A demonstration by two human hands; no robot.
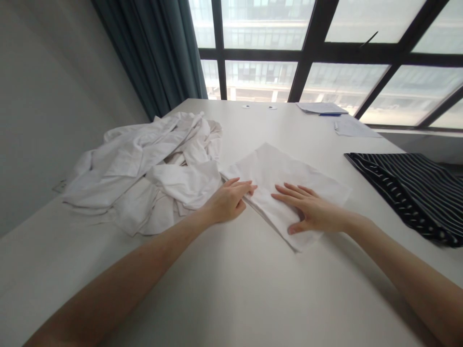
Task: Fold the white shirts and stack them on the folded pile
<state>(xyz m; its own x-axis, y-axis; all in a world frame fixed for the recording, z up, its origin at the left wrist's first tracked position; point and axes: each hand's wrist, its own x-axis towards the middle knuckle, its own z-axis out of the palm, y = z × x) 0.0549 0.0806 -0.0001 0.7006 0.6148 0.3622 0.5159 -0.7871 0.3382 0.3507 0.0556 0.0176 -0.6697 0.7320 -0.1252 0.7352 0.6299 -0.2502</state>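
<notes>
A folded white cloth (269,166) lies flat on the white table, turned so that a corner points away from me. At its left edge is my left hand (228,201), with fingers curled and closed on the cloth's edge. My right hand (311,209) rests palm down on the right part of the cloth, fingers stretched and slightly spread. Close to my left hand, on its left, is a heap of crumpled white cloths (152,164). Some of the folded cloth is hidden under my right hand.
The white table (231,299) reaches back to the window. A black cloth with white stripes (415,188) lies at the right edge. Papers (320,108) and a blue pen (330,114) are at the far right. A dark curtain (159,48) hangs behind the heap.
</notes>
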